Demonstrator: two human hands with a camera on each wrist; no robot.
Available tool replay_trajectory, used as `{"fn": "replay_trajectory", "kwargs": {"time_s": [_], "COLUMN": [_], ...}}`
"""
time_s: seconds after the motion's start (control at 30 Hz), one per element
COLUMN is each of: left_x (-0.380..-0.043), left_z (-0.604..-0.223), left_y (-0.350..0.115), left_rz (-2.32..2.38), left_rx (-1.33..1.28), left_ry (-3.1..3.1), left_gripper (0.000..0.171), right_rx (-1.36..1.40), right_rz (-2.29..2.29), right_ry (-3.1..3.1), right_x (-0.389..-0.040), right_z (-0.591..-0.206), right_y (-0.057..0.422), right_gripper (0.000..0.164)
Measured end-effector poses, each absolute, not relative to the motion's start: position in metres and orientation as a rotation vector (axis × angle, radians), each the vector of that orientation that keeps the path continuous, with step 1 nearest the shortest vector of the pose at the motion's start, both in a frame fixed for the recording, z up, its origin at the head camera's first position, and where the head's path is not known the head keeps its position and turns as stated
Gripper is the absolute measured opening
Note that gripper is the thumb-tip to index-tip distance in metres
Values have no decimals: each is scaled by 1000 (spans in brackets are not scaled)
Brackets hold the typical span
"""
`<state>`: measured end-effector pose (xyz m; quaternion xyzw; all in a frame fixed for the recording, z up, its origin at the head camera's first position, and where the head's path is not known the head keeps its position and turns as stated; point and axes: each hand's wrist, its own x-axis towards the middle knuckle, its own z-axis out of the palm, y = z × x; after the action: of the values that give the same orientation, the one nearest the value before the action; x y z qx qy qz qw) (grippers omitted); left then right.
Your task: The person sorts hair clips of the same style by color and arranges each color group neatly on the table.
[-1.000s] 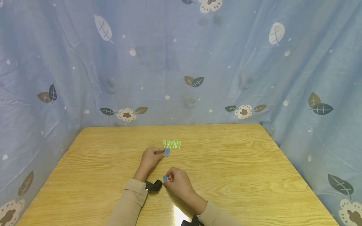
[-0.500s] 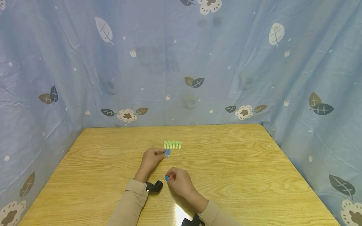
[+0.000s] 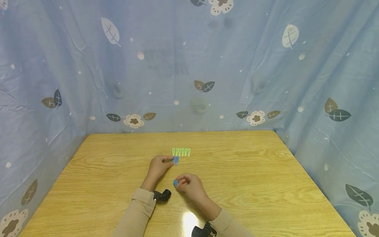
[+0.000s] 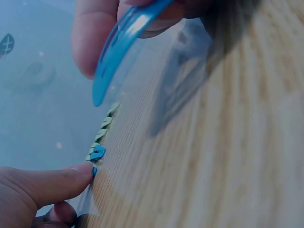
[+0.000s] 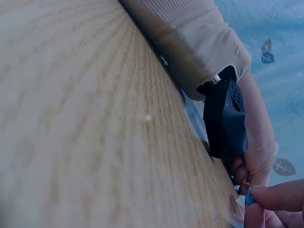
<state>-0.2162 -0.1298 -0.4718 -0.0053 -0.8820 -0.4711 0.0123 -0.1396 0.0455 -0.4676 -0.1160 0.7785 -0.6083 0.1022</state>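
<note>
Midway along the table, my left hand pinches a blue snap hair clip between finger and thumb, partly covering it. Right beside it lies another blue hair clip. Both are just below a row of several green hair clips. Nearer to me, my right hand holds one more blue hair clip by one end; its free end points down above the tabletop in the left wrist view. Only a bit of that clip shows in the right wrist view.
The clips lie on a wood-grain table. A blue curtain with leaf and flower prints hangs around its back and sides. Black wrist cameras are strapped on both wrists, and a light reflection shines near the front.
My right hand has moved slightly forward, turning the blue hair clip in its fingers and raising it. My left hand has stayed at the blue clips by the green row.
</note>
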Motion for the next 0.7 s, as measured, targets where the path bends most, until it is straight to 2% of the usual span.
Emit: {"fn": "replay_trajectory", "kwargs": {"time_s": [0.43, 0.7], "left_x": [-217, -217], "left_z": [-475, -473], "left_y": [-130, -130], "left_rz": [-1492, -1500], "left_rx": [4, 1], "left_ry": [-2752, -2738], "left_gripper": [27, 27], "right_rx": [-216, -152], "right_rz": [-1926, -1971], "right_ry": [2168, 2277], "right_x": [-146, -169], "right_z": [-467, -458], "right_y": [50, 52], "right_gripper": [24, 26]}}
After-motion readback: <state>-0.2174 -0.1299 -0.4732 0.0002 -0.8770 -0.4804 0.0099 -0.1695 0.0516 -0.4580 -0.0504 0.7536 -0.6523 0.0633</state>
